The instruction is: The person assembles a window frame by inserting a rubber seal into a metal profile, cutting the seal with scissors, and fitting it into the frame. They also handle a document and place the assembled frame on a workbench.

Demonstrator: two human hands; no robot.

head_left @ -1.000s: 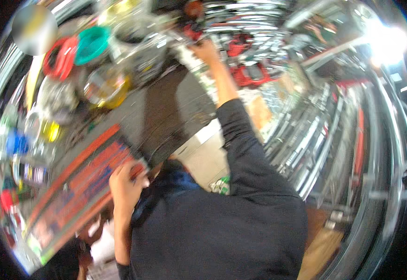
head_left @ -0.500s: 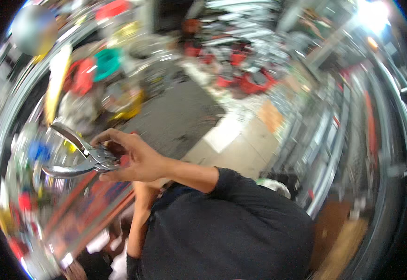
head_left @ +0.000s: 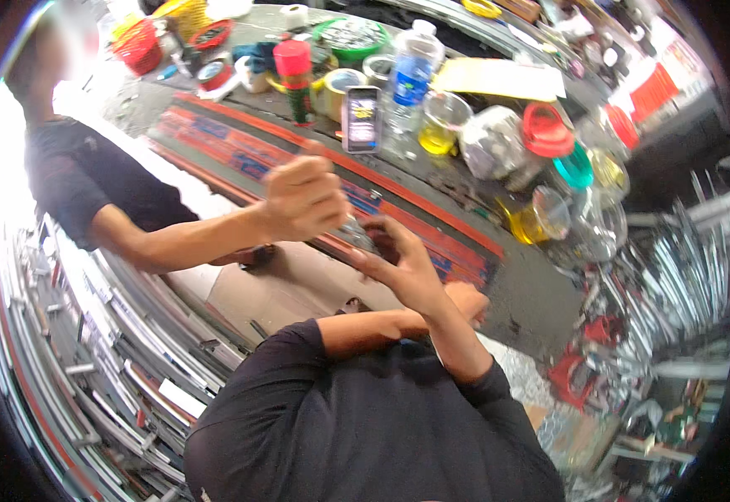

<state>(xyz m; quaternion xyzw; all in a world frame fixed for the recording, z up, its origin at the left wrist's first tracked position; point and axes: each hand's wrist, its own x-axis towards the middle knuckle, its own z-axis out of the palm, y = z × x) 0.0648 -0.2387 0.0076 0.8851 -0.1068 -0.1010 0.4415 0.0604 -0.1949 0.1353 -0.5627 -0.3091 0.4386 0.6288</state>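
In front of my chest, my right hand (head_left: 403, 259) has its thumb and fingers around one end of metal pliers (head_left: 358, 235). A co-worker's hand (head_left: 305, 197), closed in a fist and slightly blurred, meets the other end from the left. Both hands hide most of the tool. My left forearm crosses beneath the right one. Beyond that crossing, my left hand (head_left: 465, 303) shows curled fingers, partly covered by the right forearm; whatever it holds, if anything, is hidden. Under the hands runs a red-orange metal frame (head_left: 407, 219) lying along the workbench (head_left: 541, 289).
A phone (head_left: 362, 121), a water bottle (head_left: 415, 71), a cup of yellow liquid (head_left: 442, 117) and several jars crowd the bench's far side. The co-worker (head_left: 102, 180) stands at left. Long metal profiles (head_left: 72, 368) lie at lower left; more metal pieces (head_left: 674, 276) are stacked right.
My view has swung left, bringing the co-worker into sight. The pliers, plainly visible in my right hand before, now sit between that hand and the co-worker's fist.
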